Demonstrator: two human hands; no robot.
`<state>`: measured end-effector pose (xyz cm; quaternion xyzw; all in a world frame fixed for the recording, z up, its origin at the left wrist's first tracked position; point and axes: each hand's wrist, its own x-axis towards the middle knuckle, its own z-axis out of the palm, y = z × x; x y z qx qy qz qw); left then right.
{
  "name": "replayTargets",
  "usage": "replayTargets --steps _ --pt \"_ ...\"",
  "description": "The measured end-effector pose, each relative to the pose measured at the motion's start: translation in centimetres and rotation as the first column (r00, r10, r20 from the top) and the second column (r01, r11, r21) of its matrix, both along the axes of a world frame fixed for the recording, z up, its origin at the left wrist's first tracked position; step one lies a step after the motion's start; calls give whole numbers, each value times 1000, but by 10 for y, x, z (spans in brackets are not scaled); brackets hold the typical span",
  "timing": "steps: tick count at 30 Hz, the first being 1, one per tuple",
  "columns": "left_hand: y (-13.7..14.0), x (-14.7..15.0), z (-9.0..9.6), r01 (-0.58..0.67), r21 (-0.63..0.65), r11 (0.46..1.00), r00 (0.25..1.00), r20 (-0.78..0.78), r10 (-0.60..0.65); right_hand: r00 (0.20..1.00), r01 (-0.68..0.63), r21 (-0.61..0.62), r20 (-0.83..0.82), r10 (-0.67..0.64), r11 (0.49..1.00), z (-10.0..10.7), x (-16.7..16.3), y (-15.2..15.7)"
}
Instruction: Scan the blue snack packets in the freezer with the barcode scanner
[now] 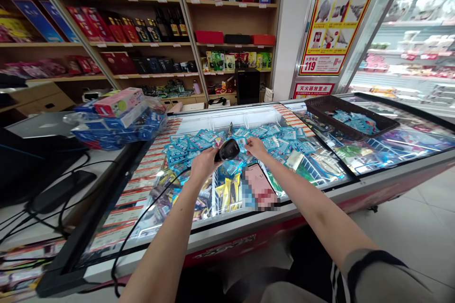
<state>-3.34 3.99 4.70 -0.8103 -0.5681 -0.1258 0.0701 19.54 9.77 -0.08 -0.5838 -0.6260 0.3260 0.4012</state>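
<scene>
My left hand (204, 164) is wrapped round a black corded barcode scanner (228, 150), its head turned to the right. Between the fingertips of my right hand (255, 147) is the edge of a small blue packet (242, 144), right in front of the scanner. Many similar blue packets (275, 144) lie spread over the glass lid of a chest freezer around both hands. A smartphone (258, 183) with a lit screen rests on the glass below my hands. The scanner's cable (142, 208) runs down to the left past my forearm.
A dark brown tray (384, 125) with more blue packets stands on the freezer at the right. Blue plastic-wrapped boxes (119, 120) are stacked at the left, near tangled cables (64, 199). Shelves (149, 42) of boxed goods line the back wall. The freezer's front edge (227, 227) is close to me.
</scene>
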Motion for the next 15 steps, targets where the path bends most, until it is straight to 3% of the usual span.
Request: replayTargets --steps 9,15 --pt "0 -5 -3 -5 -6 1000 1000 -1 5 946 306 -37 129 -299 951 -1 44 20" --pt "-1 -6 -3 -12 -30 999 1000 11 12 875 407 48 267 -404 912 -2 64 24"
